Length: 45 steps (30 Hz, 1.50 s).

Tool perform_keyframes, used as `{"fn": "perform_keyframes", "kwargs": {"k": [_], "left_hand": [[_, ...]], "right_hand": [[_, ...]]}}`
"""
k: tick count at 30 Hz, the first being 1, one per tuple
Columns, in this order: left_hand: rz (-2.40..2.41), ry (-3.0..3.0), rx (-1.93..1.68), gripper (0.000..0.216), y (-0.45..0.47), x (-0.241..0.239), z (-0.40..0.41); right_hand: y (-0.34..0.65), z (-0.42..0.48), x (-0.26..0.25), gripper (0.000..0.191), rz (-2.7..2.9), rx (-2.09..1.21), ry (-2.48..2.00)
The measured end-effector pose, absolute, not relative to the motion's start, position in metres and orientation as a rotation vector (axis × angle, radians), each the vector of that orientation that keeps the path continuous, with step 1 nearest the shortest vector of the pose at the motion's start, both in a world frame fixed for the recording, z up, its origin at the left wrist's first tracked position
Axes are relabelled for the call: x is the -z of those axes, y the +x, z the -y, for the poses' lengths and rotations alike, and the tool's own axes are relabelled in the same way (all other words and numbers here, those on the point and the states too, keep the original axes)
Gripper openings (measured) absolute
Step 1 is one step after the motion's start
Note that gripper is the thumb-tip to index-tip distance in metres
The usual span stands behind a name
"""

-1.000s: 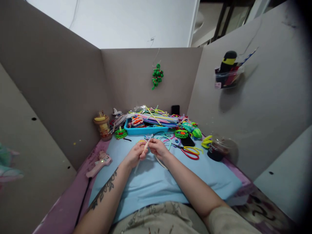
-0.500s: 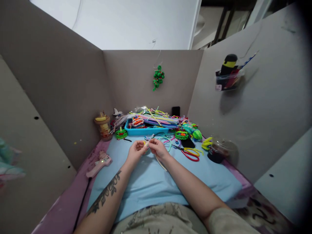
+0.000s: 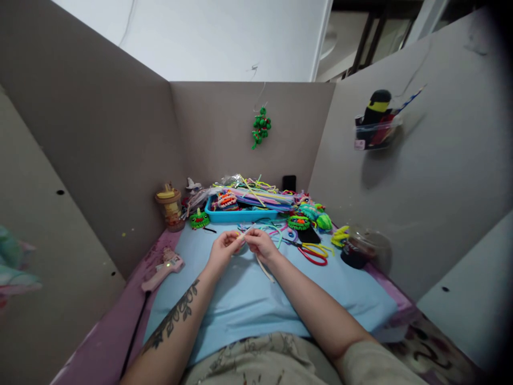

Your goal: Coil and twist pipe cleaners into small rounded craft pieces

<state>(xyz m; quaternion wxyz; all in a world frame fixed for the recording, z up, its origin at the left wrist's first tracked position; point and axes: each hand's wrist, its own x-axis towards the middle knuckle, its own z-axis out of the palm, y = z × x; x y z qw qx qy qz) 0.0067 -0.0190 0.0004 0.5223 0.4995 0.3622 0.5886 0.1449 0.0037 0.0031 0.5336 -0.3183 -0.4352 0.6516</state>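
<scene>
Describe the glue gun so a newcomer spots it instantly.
Find the big light-blue cloth. At its left edge, in front of the tan-rimmed cup, lies the pink glue gun, set apart by its small glowing light and trailing black cord.

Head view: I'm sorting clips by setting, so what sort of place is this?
Probably a craft workstation enclosed by grey partitions: a blue tray is heaped with colourful strips, and red-handled scissors and what looks like a pink glue gun lie nearby.
</scene>
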Motion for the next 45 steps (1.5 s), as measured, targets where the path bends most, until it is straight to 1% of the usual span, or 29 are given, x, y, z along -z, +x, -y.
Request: {"fn": "perform_keyframes", "kwargs": {"k": [5,9,14,19,22,26,30,33,37,45], "left_hand": [[-0.798,1.065,-1.303,0.042,0.005,-0.006,0.023],[-0.690,1.071,-1.170,0.044,0.003,-0.009,0.024],[-0.563,1.092,-1.060,0.040,0.002,-0.009,0.027],[-0.546,1.062,-0.923,0.039,-0.003,-0.011,0.028],[-0.579,1.098,-0.976,0.044,-0.004,-0.012,0.028],[-0.772,1.222,-1.147,0.052,-0.001,-0.009,0.026],[-0.925,1.275,-1.301,0.043,-0.002,-0.005,0.020],[-0.967,1.249,-1.350,0.039,-0.004,-0.003,0.016],[-0.953,1.240,-1.332,0.039,-0.003,-0.003,0.016],[-0.823,1.064,-1.202,0.037,-0.002,-0.008,0.020]], "right_hand": [[0.145,-0.003,-0.003,0.031,1.028,-1.599,-0.703],[0.147,-0.004,-0.002,0.030,1.034,-1.629,-0.608],[0.150,-0.004,-0.002,0.031,1.099,-1.649,-0.602],[0.150,-0.002,-0.003,0.031,1.115,-1.641,-0.588],[0.148,-0.001,-0.002,0.031,1.150,-1.578,-0.606],[0.145,-0.002,0.000,0.031,1.194,-1.472,-0.662],[0.143,-0.003,0.004,0.032,1.243,-1.388,-0.711],[0.144,-0.004,0.005,0.031,1.293,-1.336,-0.751],[0.147,-0.004,0.003,0.030,1.269,-1.318,-0.773],[0.147,-0.004,0.000,0.026,1.204,-1.405,-0.754]]}}
